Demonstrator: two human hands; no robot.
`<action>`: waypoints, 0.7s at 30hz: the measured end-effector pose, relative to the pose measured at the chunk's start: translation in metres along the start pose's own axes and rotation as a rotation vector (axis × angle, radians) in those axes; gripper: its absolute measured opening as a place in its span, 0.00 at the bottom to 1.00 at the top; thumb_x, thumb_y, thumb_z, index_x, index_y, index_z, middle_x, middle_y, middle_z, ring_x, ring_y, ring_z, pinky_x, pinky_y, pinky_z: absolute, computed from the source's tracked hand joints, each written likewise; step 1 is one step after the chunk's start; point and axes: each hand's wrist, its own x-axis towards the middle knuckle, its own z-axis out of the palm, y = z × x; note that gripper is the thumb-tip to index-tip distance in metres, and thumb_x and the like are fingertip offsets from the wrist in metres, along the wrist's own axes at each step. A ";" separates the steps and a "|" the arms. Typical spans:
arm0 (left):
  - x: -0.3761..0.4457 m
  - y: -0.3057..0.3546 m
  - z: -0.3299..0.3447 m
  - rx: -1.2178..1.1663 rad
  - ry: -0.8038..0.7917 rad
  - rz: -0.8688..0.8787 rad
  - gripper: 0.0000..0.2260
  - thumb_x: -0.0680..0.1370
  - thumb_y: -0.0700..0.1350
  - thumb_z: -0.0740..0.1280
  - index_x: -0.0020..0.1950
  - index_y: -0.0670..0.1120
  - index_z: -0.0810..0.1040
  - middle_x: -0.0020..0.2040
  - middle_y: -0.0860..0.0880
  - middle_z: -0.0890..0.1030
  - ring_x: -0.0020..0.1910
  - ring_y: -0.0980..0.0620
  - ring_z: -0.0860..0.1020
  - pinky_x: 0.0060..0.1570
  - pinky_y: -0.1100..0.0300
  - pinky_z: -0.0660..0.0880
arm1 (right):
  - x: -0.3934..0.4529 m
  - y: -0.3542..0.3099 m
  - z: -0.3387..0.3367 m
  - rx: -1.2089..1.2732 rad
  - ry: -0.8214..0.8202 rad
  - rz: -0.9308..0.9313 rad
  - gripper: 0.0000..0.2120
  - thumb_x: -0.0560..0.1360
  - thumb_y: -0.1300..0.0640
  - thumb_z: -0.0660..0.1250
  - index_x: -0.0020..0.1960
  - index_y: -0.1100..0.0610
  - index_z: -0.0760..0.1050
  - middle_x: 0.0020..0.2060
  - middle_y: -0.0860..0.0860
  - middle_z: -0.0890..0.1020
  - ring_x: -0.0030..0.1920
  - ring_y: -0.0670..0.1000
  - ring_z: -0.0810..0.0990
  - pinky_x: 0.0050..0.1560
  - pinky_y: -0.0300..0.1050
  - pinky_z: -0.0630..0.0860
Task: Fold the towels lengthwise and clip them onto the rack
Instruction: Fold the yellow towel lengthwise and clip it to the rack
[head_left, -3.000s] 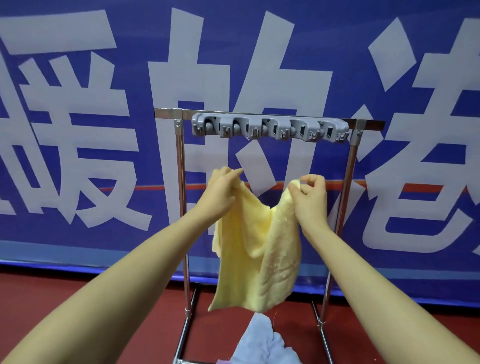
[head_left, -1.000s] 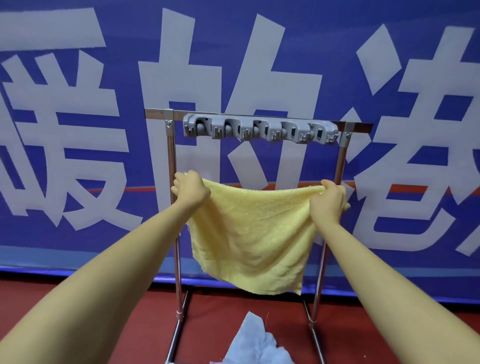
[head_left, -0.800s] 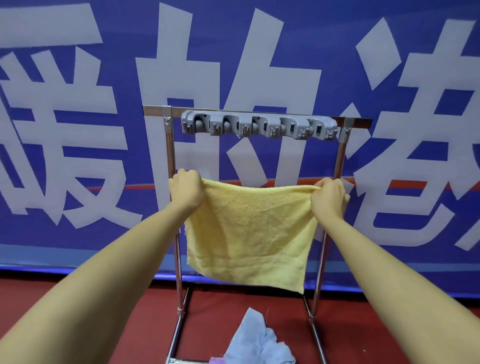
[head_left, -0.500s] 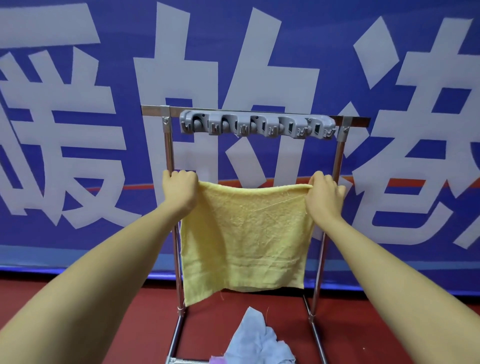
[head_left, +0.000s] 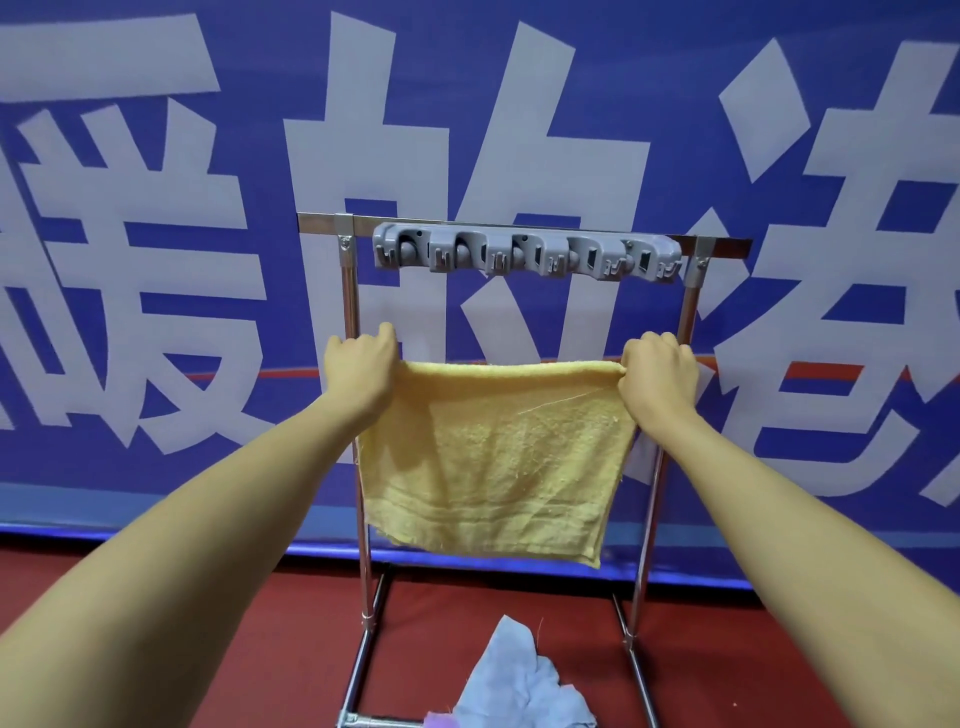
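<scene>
- So, early days: nothing's clipped yet. All the grey clips (head_left: 525, 253) on the rack (head_left: 351, 415) look bare.
- Yellow towel (head_left: 493, 467) is held up in front of the rack, below the clips, stretched flat between both hands. Its top edge looks rolled or doubled over, so I'd guess the fold is just getting going, not finished.
- Left hand (head_left: 358, 370) is closed tight on the top left corner, right hand (head_left: 658, 375) closed tight on the top right corner.
- Towel looks soft, fluffy, a bit frayed along the edges, with a woven band near the bottom. It hangs loose, slightly skewed.
- Still left: finish folding, clip it, then the blue cloth (head_left: 519, 686) crumpled on the floor by the rack's base. There's a purple bit (head_left: 439, 721) too, can't tell what.
</scene>
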 end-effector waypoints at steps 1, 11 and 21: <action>-0.001 0.000 0.001 0.030 -0.029 0.004 0.04 0.78 0.35 0.60 0.47 0.43 0.68 0.36 0.47 0.72 0.36 0.46 0.71 0.46 0.56 0.64 | -0.001 -0.001 0.000 0.055 0.005 0.017 0.07 0.75 0.67 0.62 0.47 0.60 0.77 0.45 0.55 0.78 0.46 0.55 0.76 0.44 0.48 0.69; -0.010 -0.002 -0.001 -0.018 -0.097 0.016 0.08 0.78 0.35 0.61 0.39 0.43 0.70 0.30 0.48 0.68 0.35 0.49 0.70 0.44 0.58 0.67 | -0.006 0.000 0.012 0.591 0.042 0.282 0.09 0.75 0.71 0.58 0.48 0.61 0.74 0.45 0.56 0.77 0.44 0.53 0.75 0.37 0.46 0.71; -0.014 0.001 0.002 0.026 -0.100 0.041 0.04 0.77 0.35 0.61 0.47 0.41 0.75 0.40 0.46 0.71 0.39 0.49 0.69 0.50 0.57 0.69 | -0.016 -0.001 0.024 0.565 -0.062 0.299 0.08 0.76 0.68 0.62 0.53 0.64 0.77 0.56 0.56 0.69 0.51 0.53 0.72 0.48 0.44 0.74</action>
